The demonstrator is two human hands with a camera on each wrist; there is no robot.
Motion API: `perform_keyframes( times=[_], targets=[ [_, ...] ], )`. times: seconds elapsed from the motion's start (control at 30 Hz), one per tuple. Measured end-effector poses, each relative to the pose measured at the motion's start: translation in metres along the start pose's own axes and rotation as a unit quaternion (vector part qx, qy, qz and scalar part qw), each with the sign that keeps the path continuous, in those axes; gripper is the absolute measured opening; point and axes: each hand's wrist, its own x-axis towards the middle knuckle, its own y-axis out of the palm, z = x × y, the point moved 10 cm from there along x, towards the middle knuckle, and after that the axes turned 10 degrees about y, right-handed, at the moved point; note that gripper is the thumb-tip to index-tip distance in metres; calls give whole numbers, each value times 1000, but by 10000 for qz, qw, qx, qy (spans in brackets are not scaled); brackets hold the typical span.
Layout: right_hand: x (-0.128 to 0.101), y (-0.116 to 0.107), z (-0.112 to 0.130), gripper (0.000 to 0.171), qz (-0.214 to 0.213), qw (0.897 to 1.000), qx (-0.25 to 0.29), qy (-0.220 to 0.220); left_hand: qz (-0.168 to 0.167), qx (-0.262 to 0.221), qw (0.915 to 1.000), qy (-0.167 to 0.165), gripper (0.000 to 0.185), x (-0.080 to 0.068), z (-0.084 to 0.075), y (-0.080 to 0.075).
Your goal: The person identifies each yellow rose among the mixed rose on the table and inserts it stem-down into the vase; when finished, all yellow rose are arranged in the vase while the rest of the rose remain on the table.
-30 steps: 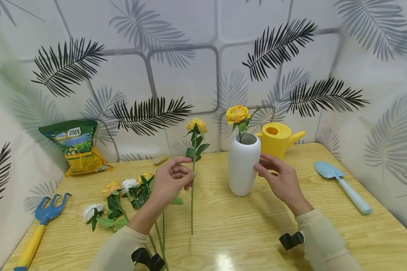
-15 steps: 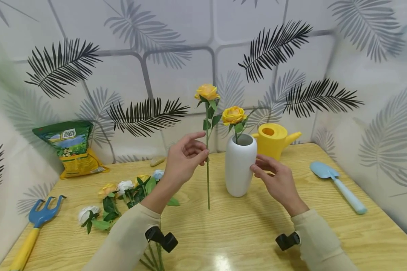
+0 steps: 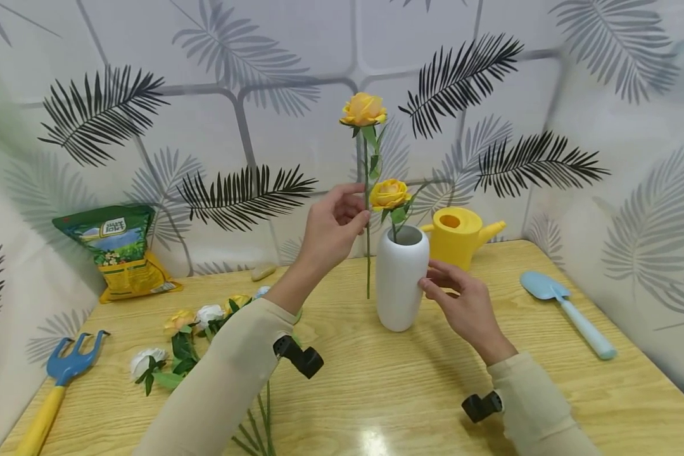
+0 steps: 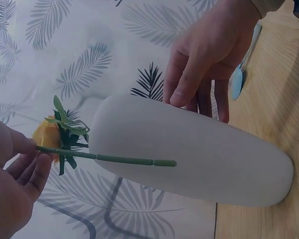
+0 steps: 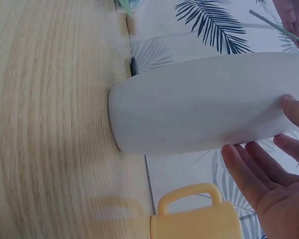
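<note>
The walls [image 3: 296,57] are white with black and grey fern leaves and grey square lines. The wooden counter [image 3: 410,386] is light brown, with a shiny bright spot at the bottom middle.

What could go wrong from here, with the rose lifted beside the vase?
1. The left hand only pinches the thin stem of the raised yellow rose; it could slip or twist.
2. The stem's lower end hangs beside the white vase, below its mouth; moved sideways, it may knock the tall vase, which the right hand only touches with its fingertips.
3. The yellow rose already in the vase leans over the mouth and could be crushed or pushed out.
</note>
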Motion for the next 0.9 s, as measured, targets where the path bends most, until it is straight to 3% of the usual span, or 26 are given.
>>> perform_keyframes(
  times=[0.37, 0.67, 0.9],
  targets=[
    [-1, 1, 4, 47, -21, 10000, -21, -27, -46, 81, 10000, 30, 31, 19, -9, 5],
    [-1, 2, 2, 47, 7, 10000, -5, 50, -20, 207, 9996, 216, 30, 43, -19, 10],
    [0, 1, 0, 47, -5, 10000, -28, 65, -239, 149, 9991, 307, 30, 59, -29, 10]
  ],
)
